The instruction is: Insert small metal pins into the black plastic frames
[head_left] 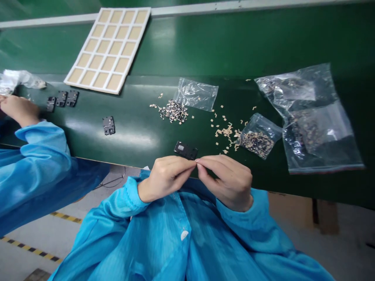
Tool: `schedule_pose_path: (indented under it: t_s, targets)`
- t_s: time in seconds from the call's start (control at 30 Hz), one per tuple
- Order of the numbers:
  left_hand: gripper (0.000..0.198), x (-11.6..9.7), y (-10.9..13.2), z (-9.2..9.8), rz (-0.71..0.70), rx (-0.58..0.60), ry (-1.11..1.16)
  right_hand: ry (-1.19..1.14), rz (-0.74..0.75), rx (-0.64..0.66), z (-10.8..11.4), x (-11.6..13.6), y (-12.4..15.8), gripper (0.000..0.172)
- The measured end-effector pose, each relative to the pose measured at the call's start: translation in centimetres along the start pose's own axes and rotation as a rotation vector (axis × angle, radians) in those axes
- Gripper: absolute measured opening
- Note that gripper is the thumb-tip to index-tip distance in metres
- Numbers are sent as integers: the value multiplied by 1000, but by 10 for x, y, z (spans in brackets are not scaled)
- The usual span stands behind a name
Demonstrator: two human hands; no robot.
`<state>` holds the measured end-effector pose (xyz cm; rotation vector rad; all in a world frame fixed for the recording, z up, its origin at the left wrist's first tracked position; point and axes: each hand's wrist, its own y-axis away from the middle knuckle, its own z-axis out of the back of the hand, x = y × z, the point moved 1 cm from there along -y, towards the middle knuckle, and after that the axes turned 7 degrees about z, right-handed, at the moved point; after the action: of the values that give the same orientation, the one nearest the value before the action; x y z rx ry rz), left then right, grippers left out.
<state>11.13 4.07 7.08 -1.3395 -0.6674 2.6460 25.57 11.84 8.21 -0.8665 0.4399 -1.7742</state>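
Left hand (165, 177) and right hand (228, 181) at the near edge of a green conveyor belt (234, 47), both closed in a pinch, fingertips pressed tip to tip; anything between them too small to make out. Blue smock cuffs (131, 193) at both wrists. Nearest to the hands: one black plastic housing (185, 150), flat on the belt, just beyond the fingertips, untouched. Farther left, three black housings (61, 98) in a row and a fourth black housing (108, 125) alone. On the belt, two loose heaps of small pieces: one beige-and-dark heap (170, 111), one beige heap (224, 132) beside a small zip bag (259, 136) of dark and beige parts. Just above the first heap, one small clear bag (195, 93). At far right, two larger clear bags (310, 117), overlapping. On the far section, one white grid tray (108, 50) with twenty tan cells, four by five. At far left, a co-worker's hand (19, 111) in a blue sleeve (38, 164), near a crumpled clear bag (17, 80).
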Motion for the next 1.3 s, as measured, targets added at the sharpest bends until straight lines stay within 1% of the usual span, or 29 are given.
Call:
schedule_pose_path:
  t_s: [0.1,0.2,0.27,0.33,0.4,0.5,0.57,0.63,0.67,0.77,0.8,0.87,0.9,0.93,0.97,1.03,1.07,1.1,1.17,1.23,1.3]
  targets:
    - [9,0,0,0,75,34,70,-58,-40,-23,-1,1,1,13]
    - [10,1,-1,2,139,44,147,-93,-106,-67,5,-2,3,14]
    - [9,2,-2,6,135,-4,120,-41,-173,-103,13,-13,3,14]
    - [9,4,-3,10,95,-72,0,95,-231,-106,23,-31,4,13]
    - [10,6,-3,14,24,-99,-137,250,-242,-67,29,-56,4,13]
    - [11,7,-3,18,-67,-71,-212,324,-226,11,30,-92,9,11]
    - [12,8,-3,20,-43,-62,-156,330,-221,87,28,-108,15,15]
    - [12,8,-3,22,31,-53,-50,340,-214,144,28,-115,20,23]
    - [12,8,-3,23,78,-49,-1,354,-212,152,28,-116,22,27]
    - [12,11,-3,26,197,-58,88,413,-220,122,32,-110,25,40]
    - [13,12,-2,27,225,-64,107,428,-218,104,32,-105,24,41]
    - [11,14,0,27,278,-84,141,420,-186,75,27,-90,22,34]
    - [10,14,2,26,312,-102,159,397,-149,84,22,-81,20,28]
    - [12,15,3,25,353,-125,181,368,-106,114,14,-70,18,22]
    - [19,16,4,24,397,-151,208,330,-54,178,6,-59,16,21]
    - [42,17,7,22,476,-198,270,315,-7,318,-12,-41,15,32]
    - [49,17,8,22,509,-199,295,313,-5,363,-20,-34,15,35]
    - [48,17,8,22,533,-184,315,312,-17,386,-26,-30,15,35]
    - [26,19,7,23,563,-132,350,266,-53,392,-32,-28,16,30]
    - [6,20,5,26,590,-92,372,159,-101,380,-31,-30,16,21]
    - [2,21,2,30,600,-77,365,-9,-158,357,-26,-34,14,13]
